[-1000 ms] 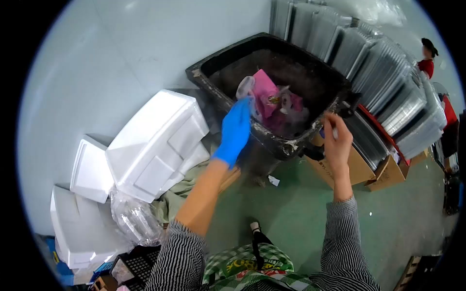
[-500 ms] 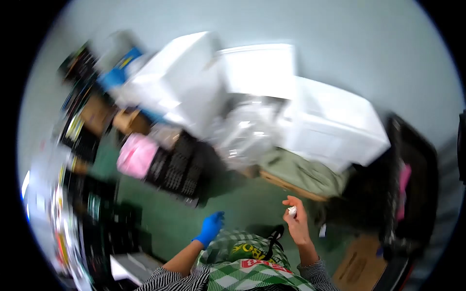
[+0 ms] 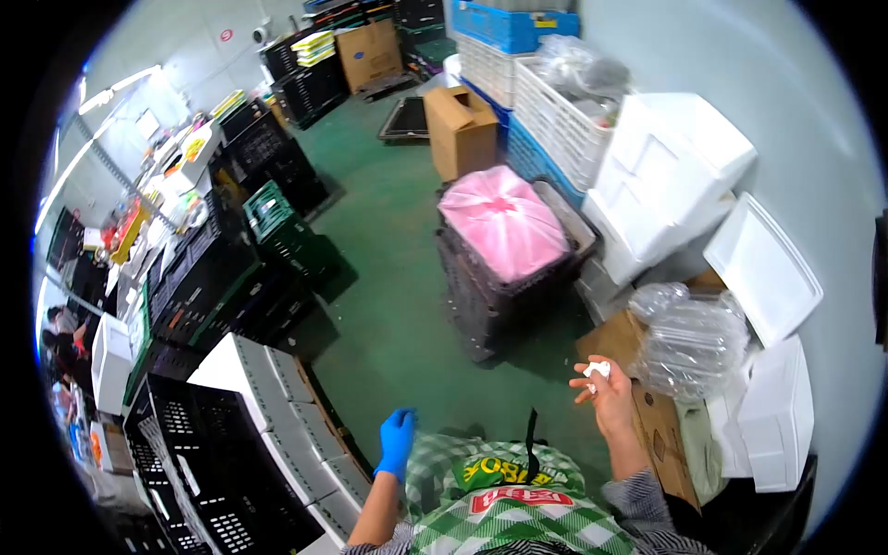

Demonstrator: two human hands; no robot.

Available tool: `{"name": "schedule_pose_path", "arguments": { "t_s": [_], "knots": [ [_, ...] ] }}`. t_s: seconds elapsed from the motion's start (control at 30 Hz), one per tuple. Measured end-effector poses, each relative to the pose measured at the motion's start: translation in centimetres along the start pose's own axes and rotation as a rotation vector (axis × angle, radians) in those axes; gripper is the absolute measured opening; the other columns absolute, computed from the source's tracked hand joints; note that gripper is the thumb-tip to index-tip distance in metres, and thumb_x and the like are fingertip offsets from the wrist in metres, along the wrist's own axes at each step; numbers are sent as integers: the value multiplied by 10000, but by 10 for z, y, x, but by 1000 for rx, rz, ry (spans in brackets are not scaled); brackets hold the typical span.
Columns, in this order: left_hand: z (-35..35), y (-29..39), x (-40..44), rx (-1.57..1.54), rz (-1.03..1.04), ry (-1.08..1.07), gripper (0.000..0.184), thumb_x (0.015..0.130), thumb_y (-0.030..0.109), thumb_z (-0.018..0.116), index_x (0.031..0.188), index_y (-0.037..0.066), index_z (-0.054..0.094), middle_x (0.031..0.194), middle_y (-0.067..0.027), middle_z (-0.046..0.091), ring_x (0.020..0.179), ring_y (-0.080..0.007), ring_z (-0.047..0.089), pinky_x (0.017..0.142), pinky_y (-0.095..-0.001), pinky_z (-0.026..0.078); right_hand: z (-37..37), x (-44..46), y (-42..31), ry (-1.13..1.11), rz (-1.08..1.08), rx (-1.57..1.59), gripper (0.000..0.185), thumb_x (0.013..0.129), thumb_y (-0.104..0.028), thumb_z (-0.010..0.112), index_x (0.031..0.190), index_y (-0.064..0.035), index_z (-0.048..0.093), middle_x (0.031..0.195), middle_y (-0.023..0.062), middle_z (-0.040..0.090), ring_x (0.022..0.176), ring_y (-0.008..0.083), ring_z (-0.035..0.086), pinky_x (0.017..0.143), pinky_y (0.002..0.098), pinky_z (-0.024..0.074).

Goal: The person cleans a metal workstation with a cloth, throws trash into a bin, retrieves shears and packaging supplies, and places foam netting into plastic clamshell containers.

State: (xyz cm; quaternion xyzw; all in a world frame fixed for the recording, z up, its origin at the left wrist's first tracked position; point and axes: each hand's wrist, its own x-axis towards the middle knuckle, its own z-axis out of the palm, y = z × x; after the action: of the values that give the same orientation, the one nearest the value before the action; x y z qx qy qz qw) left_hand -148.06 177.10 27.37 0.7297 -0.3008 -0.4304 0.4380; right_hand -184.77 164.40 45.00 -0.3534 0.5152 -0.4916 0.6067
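Note:
My left hand, in a blue glove, hangs in front of the apron with its fingers loosely bent and nothing visible in it. A small crumpled white scrap, perhaps paper or tissue, is held in the fingers of my bare right hand. That hand is raised over the floor, near the cardboard and the clear plastic air-cushion wrap by the wall. Below both hands is a green checked apron.
A dark crate with a pink bag stands ahead. White foam boxes and white crates line the right wall. Black crates and white boxes stand at left. Green floor runs between.
The view has swung left, so the aisle and left-hand crates now show and the foam boxes sit further right. My right hand still holds the white scrap; its fingers are more extended.

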Motion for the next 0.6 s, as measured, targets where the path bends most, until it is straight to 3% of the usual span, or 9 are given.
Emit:
{"name": "schedule_pose_path", "arguments": {
  "t_s": [0.1, 0.17, 0.2, 0.3, 0.37, 0.53, 0.6],
  "knots": [
    [-11, 20, 26, -188, -2, 27, 245, 895, 140, 575, 1060, -29, 638, 927, -88, 676, 820, -133, 606, 766, -291, 494, 64, 26, -9, -186, 112, -142, 245, 976, -181, 463, 1121, 9, 517, 849, 142, 647, 602, 178, 641, 423, 256, 491],
    [-2, 27, 40, -118, 88, 130, 228, 926, 138, 543, 1068, -13, 638, 908, -98, 669, 773, -154, 636, 698, -267, 506, 114, 41, -1, -351, 203, -254, 259, 976, -213, 469, 1073, 16, 541, 748, 130, 641, 488, 159, 600, 362, 244, 446],
    [0, 52, 39, -197, 102, 102, 235, 929, 143, 542, 1081, -12, 634, 925, -101, 668, 796, -159, 639, 725, -273, 507, 139, 47, 9, -409, 236, -272, 267, 973, -228, 477, 1026, 22, 554, 669, 116, 619, 414, 142, 553, 333, 242, 412],
    [3, 152, 27, -279, 157, 40, 267, 938, 157, 544, 1123, -22, 614, 1014, -97, 657, 920, -151, 617, 832, -288, 485, 197, 56, 31, -683, 248, -430, 256, 957, -235, 513, 927, 6, 596, 598, 59, 595, 409, 92, 523, 361, 220, 394],
    [3, 184, 37, -278, 199, 17, 277, 934, 157, 554, 1136, -26, 606, 1053, -95, 651, 962, -149, 599, 856, -292, 476, 224, 64, 32, -844, 212, -578, 239, 949, -220, 523, 883, -7, 609, 580, 34, 584, 421, 75, 516, 390, 216, 405],
    [-2, 207, 95, -108, 210, 34, 315, 916, 177, 583, 1182, 11, 595, 1070, -112, 642, 962, -167, 607, 852, -308, 486, 256, 133, 38, -1158, 114, -614, 183, 966, -145, 467, 976, 1, 577, 771, 46, 663, 579, 73, 596, 520, 222, 467],
    [-11, 216, 124, -35, 221, 48, 330, 907, 190, 597, 1189, 18, 592, 1081, -113, 637, 946, -180, 620, 836, -318, 498, 274, 165, 30, -1179, 202, -523, 259, 947, -115, 450, 1172, -8, 523, 874, 70, 665, 637, 112, 621, 552, 240, 487]
  ]
}}
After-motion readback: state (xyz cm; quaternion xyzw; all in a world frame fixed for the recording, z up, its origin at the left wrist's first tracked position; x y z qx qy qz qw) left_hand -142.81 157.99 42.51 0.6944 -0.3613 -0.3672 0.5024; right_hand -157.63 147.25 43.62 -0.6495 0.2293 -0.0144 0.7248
